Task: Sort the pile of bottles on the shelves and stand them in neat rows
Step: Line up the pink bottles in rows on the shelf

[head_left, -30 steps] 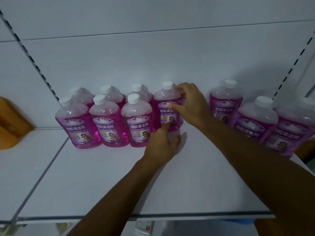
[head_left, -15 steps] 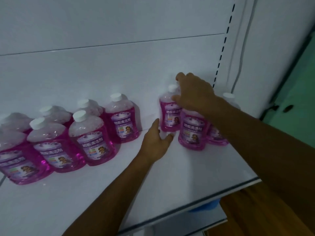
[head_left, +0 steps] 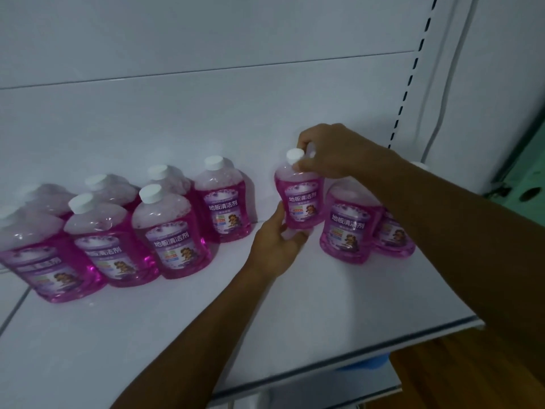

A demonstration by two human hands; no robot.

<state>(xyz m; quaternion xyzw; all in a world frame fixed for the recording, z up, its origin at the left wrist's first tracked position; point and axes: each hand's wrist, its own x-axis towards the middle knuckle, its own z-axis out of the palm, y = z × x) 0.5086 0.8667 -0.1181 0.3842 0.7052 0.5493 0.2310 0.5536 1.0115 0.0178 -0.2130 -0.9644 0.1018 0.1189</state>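
A pink bottle with a white cap is held between both my hands, a little above the white shelf. My right hand grips its neck just under the cap. Round its lower left side and base curl the fingers of my left hand. To the left, several pink bottles stand upright in two rows. On the right stand two more pink bottles, partly hidden behind my right forearm.
The white back panel rises behind the bottles. A slotted upright marks the shelf's right end, with a white side panel beyond. The shelf's front edge runs below my arms; a lower shelf and brown floor show beneath.
My right hand has closed on the back bottle's neck and lifted it leftward from the right-hand group. My left hand has moved in and taken its base. The camera shifted slightly.
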